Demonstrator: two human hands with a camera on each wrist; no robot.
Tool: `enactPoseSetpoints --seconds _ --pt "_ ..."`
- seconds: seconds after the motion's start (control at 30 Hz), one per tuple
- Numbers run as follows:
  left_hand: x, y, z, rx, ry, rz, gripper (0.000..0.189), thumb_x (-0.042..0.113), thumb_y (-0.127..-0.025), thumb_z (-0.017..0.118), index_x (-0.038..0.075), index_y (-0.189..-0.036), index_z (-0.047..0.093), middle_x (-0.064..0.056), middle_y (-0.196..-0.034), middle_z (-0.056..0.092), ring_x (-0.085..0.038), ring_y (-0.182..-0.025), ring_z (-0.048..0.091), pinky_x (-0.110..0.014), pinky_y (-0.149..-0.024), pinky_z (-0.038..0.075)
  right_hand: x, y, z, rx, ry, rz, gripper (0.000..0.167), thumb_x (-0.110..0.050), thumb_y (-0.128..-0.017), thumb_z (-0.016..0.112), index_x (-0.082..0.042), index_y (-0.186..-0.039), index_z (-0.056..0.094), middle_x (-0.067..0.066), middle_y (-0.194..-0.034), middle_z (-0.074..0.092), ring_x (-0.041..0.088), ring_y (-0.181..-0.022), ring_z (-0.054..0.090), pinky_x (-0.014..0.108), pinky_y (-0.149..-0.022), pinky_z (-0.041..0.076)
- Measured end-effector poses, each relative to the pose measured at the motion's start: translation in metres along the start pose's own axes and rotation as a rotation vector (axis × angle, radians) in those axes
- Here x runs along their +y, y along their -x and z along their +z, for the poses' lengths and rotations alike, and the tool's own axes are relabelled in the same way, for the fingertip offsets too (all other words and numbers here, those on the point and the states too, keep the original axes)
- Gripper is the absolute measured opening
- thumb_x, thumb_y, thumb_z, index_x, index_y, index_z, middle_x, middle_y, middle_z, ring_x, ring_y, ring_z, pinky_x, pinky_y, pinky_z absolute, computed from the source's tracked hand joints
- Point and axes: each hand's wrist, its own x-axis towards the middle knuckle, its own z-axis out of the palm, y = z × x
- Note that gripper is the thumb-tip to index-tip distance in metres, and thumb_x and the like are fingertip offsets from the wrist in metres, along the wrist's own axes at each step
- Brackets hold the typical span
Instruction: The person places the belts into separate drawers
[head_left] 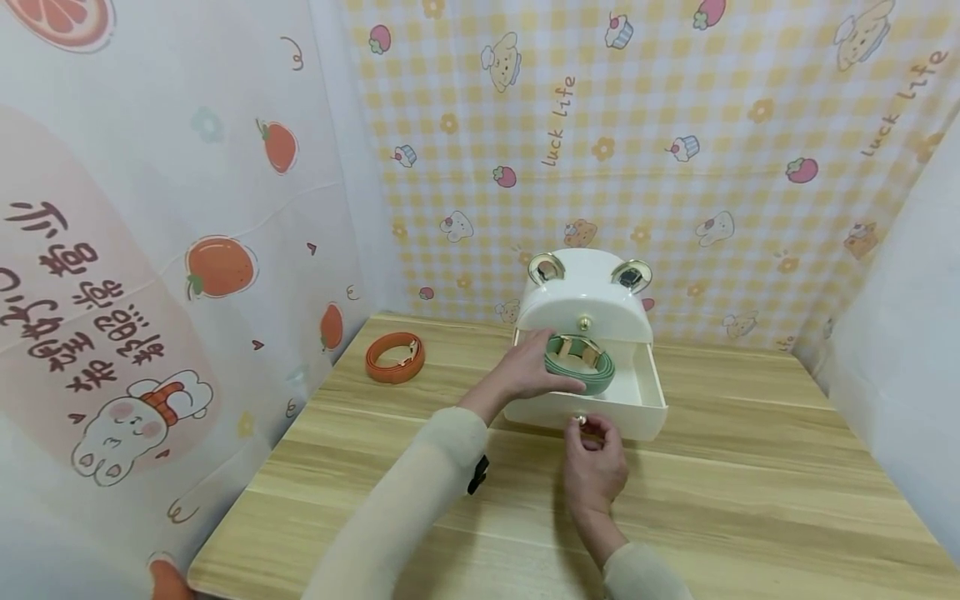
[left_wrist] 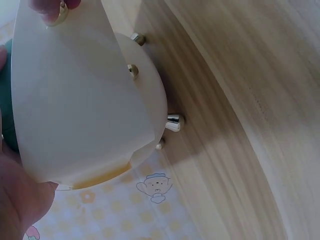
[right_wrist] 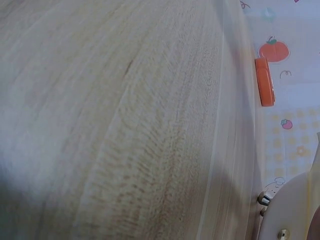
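Observation:
A white storage box with two gold-rimmed ears stands at the back of the table, its lower drawer pulled out. Inside that drawer lies a rolled green belt with gold-coloured buckle parts. My left hand reaches over the drawer's left side and grips the green belt, thumb in front and fingers behind. With finger and thumb, my right hand pinches the gold drawer knob. The left wrist view shows the drawer front close up; there the belt is mostly hidden.
On the table's left side sits a rolled orange belt with a gold buckle. A second gold knob marks the box's upper part. Patterned cloth hangs behind the wooden table and along its left side.

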Motion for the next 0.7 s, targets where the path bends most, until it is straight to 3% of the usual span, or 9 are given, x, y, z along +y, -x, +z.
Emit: enactPoseSetpoints --seconds 0.17,0.43,0.6,0.7 --pt "-0.002 -0.003 0.000 -0.024 0.017 0.011 0.101 0.054 -0.074 0.083 0.008 -0.150 0.035 -0.007 -0.140 0.048 -0.021 -0.124 0.049 -0.037 -0.102 0.043 0.000 0.001 0.001 -0.007 -0.010 -0.005 0.017 -0.017 -0.085 0.075 -0.006 -0.097 0.069 0.006 -0.089 0.072 0.000 -0.064 0.058 0.008 -0.058 0.042" --pt "0.002 -0.007 -0.001 -0.115 0.005 0.019 0.106 0.048 -0.078 0.083 0.004 -0.155 0.024 -0.012 -0.154 0.035 -0.024 -0.138 0.039 -0.035 -0.111 0.034 0.001 0.000 0.001 -0.007 -0.006 -0.006 0.019 -0.019 -0.085 0.075 -0.007 -0.098 0.069 0.005 -0.089 0.073 -0.003 -0.064 0.058 0.008 -0.058 0.043" --pt "0.005 -0.010 0.002 -0.129 -0.022 0.031 0.105 0.045 -0.080 0.082 0.006 -0.156 0.022 -0.012 -0.156 0.034 -0.023 -0.140 0.036 -0.033 -0.113 0.031 0.001 0.001 0.000 -0.016 -0.003 -0.002 0.019 -0.018 -0.085 0.075 -0.008 -0.099 0.069 0.005 -0.090 0.073 -0.006 -0.064 0.057 0.008 -0.058 0.043" --pt "0.008 -0.012 0.006 -0.161 -0.054 0.000 0.104 0.048 -0.082 0.080 0.005 -0.156 0.022 -0.013 -0.157 0.032 -0.023 -0.142 0.034 -0.031 -0.114 0.030 0.001 0.002 0.000 -0.020 0.001 -0.011 0.018 -0.017 -0.085 0.076 -0.008 -0.098 0.069 0.004 -0.089 0.073 -0.004 -0.063 0.057 0.008 -0.057 0.043"
